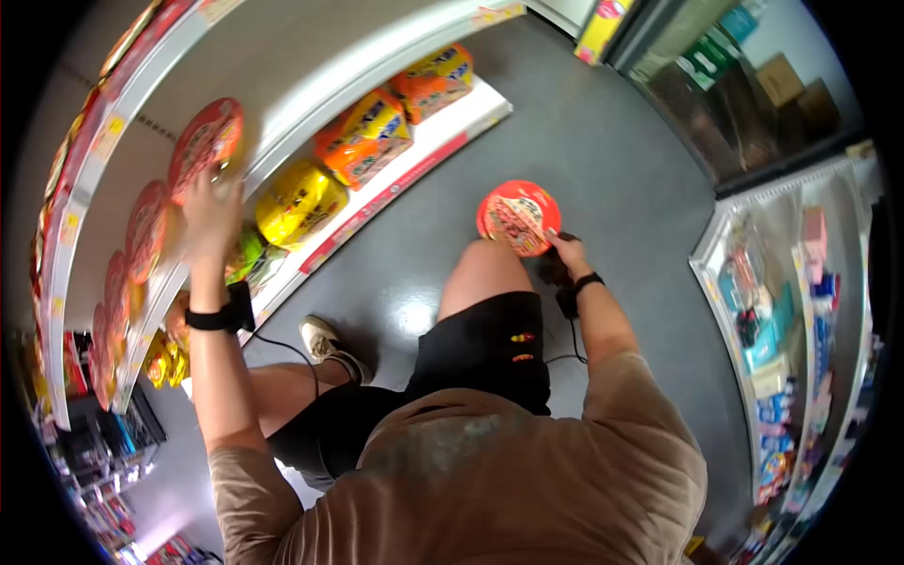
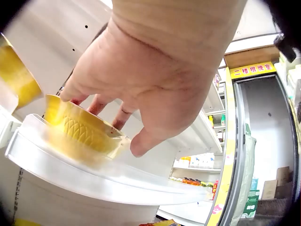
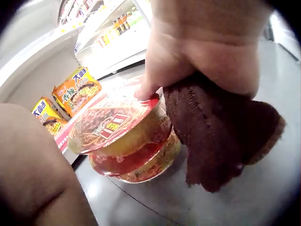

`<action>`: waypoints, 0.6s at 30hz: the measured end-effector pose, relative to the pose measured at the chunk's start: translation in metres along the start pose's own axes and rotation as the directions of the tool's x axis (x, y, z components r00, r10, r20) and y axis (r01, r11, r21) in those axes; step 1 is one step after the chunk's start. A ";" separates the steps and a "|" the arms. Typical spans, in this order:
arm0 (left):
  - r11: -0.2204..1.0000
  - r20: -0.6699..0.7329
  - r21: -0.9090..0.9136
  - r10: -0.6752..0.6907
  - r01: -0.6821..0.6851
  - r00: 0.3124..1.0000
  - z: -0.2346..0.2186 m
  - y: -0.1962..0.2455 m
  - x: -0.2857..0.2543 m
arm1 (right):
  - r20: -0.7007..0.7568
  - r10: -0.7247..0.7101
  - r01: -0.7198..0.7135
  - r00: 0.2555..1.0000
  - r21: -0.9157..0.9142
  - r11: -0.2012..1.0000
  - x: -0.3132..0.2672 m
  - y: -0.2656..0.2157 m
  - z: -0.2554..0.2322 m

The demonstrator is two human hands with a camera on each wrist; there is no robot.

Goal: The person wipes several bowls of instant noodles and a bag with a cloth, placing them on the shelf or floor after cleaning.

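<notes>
left hand (image 2: 141, 89) raised, fingers on noodle bowl (image 2: 80, 129)

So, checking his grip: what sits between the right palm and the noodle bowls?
A dark brown cloth, bunched under the right hand beside the stacked bowls; right wrist view.

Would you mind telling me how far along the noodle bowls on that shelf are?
Several red-lidded bowls already stand in a row on the shelf. In hand: the left hand touches a yellow bowl at the shelf edge. Left: the right hand grips two stacked bowls and a brown cloth above the floor.
</notes>
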State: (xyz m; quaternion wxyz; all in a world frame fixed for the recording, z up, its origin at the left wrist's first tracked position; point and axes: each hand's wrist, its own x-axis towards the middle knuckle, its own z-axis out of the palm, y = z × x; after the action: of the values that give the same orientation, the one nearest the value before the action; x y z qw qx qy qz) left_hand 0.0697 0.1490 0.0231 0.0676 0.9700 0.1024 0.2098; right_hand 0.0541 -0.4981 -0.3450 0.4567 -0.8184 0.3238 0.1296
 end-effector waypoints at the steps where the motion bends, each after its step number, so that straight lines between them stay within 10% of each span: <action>1: 1.000 -0.025 0.001 0.021 -0.021 0.999 0.000 -0.001 0.000 | 0.030 0.016 -0.017 0.999 0.024 1.000 -0.017 -0.018 -0.004; 6: 0.997 -0.151 0.037 -0.067 0.074 0.986 0.000 0.015 -0.006 | 0.192 -0.037 -0.035 0.981 0.358 0.933 -0.032 -0.040 -0.010; 14: 0.789 0.034 -0.531 -0.344 0.308 0.938 -0.037 0.076 -0.036 | 0.149 -0.084 0.007 0.985 0.454 0.891 -0.059 -0.090 -0.040; 18: 0.625 0.006 -0.771 -0.187 0.124 0.982 -0.024 0.085 -0.057 | 0.162 -0.235 0.146 0.959 0.430 0.891 -0.097 -0.151 -0.088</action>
State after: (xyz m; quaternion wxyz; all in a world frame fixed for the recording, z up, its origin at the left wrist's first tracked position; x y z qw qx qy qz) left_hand 0.0233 0.0558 0.0373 0.4869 0.8281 0.0894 0.2630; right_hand 0.0709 -0.4749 -0.1471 0.6613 -0.7129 0.2119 0.0979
